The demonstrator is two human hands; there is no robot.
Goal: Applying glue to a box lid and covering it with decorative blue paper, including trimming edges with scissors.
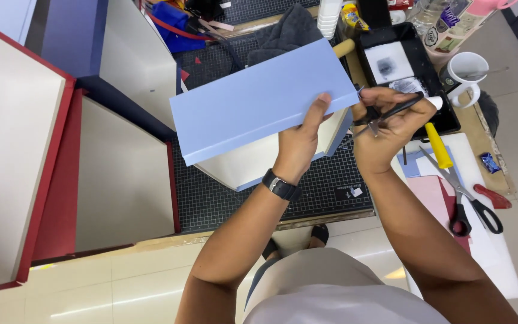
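Single head-worn view; looks steeply down over hands [343,132] onto cutting mat [223,198]; close range.

left hand [298,147] gripping, right hand [388,129] clenched

The left hand [298,147] covers part of the blue box [259,102], and its fingers vanish behind the box's near edge. The right hand [388,129] hides most of the small tool [391,112] it grips; whether that is a knife or a brush, I can't tell. The box blocks the roller [344,47] handle's far end. The red box [7,150] runs off the left edge. Bottles [445,21] at the top are cut off. The wrapper [490,162] is too small to make out.
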